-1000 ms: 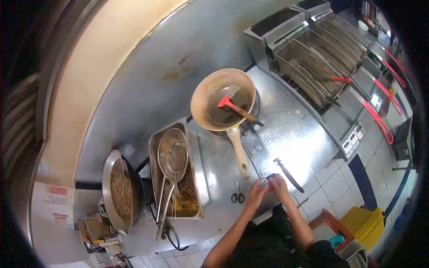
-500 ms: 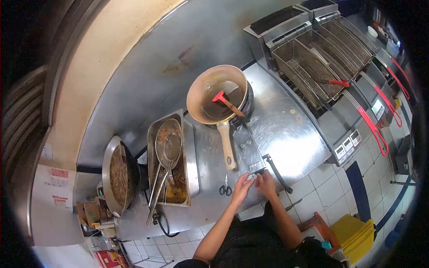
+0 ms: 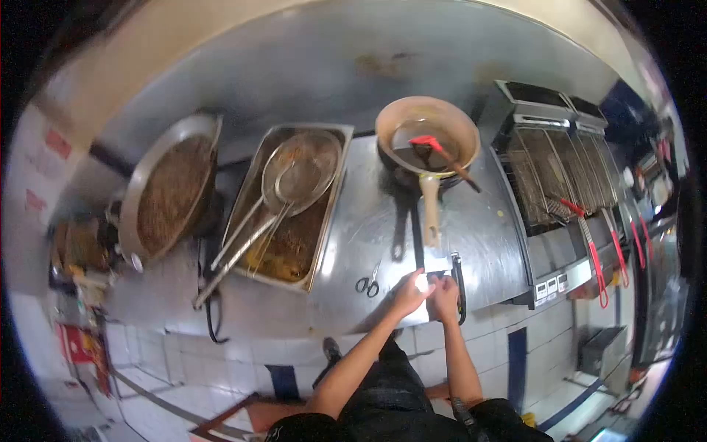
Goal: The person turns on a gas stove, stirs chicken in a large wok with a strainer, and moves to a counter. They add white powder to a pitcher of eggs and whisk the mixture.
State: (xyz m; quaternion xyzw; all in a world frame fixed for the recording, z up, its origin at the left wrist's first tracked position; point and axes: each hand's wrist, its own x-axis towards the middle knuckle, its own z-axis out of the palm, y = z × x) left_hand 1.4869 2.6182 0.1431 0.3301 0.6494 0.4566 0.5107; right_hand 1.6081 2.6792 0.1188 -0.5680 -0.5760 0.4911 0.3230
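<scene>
Bright piece (image 3: 422, 283) is glinting at left hand (image 3: 408, 296), beside right hand (image 3: 444, 298). Whether either grip is holding — cannot tell.

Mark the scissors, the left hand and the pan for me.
Scissors (image 3: 372, 280): head view, near where blades and handles meet.
Left hand (image 3: 410, 295): head view, back of the hand.
Pan (image 3: 427, 108): head view, inner wall on the far side.
</scene>
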